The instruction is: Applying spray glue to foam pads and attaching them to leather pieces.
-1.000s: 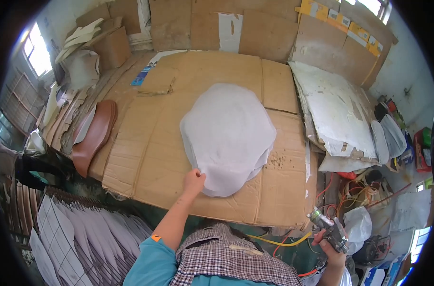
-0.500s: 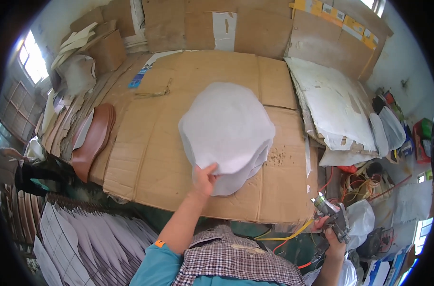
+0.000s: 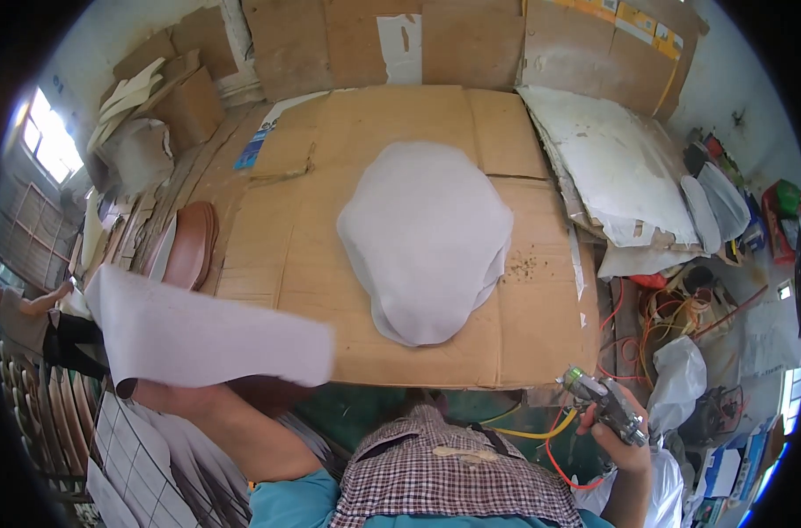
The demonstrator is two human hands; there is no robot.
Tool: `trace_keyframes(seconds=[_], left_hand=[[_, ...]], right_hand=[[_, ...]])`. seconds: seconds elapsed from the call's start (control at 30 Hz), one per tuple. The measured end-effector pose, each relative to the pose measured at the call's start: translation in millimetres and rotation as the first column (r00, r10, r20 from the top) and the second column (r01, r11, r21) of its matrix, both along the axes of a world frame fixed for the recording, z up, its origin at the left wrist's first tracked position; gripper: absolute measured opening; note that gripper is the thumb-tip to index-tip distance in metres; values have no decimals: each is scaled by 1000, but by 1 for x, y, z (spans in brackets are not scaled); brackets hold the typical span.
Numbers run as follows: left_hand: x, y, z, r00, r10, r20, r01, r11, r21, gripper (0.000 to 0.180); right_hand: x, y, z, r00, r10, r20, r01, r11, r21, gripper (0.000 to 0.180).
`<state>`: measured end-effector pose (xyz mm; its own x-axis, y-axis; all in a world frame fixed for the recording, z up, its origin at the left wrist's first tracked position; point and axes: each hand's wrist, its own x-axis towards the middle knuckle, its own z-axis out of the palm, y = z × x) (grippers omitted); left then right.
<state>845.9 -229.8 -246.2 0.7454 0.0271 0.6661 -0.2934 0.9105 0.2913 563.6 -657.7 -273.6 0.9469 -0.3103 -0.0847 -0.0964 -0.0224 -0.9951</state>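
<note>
A pale grey flexible sheet (image 3: 207,327) is held up by my left hand (image 3: 149,394) at the near left, over the table's front corner. Its far part is blurred by motion, and it hides my fingers. In the middle of the cardboard-covered table (image 3: 268,264) lies a stack of similar grey pieces (image 3: 427,238) with rounded, wavy outlines, apart from both hands. My right hand (image 3: 627,447) is wrapped round a metal spray gun (image 3: 607,407) at the near right, just off the table edge. A yellow hose (image 3: 537,431) runs up to the gun.
Brown curved pieces (image 3: 193,246) lie at the table's left. White-topped flat sheets (image 3: 603,163) are piled at the right. Below my left arm stands a wire rack (image 3: 136,458) with several grey pieces. Orange hoses (image 3: 629,348) hang at the right. Another person (image 3: 35,317) is at far left.
My left hand has left the stack and swung left, carrying a grey sheet away. The stack's top outline looks different. The spray gun has shifted slightly in view, still in my right hand.
</note>
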Motion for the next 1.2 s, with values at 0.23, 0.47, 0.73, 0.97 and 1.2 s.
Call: trace_keyframes(seconds=[0.23,0.47,0.73,0.97,1.2], left_hand=[[-25,22,14,998,-5,68,16,987,-163,50],[-33,40,13,870,466,-163,-480,875,-58,40],[-37,19,21,799,517,-308,-569,816,-105,36],[-38,16,17,809,497,-312,-539,840,-58,39],[-39,19,18,796,513,-322,-558,828,-61,49]], right_hand=[[5,15,-3,926,-361,110,360,933,25,56],[-32,17,11,975,-217,56,222,967,-125,56],[-27,30,7,994,-106,39,106,994,-5,59],[-24,23,9,940,-333,78,340,936,-95,59],[-56,18,13,989,-142,-48,133,979,-154,57]])
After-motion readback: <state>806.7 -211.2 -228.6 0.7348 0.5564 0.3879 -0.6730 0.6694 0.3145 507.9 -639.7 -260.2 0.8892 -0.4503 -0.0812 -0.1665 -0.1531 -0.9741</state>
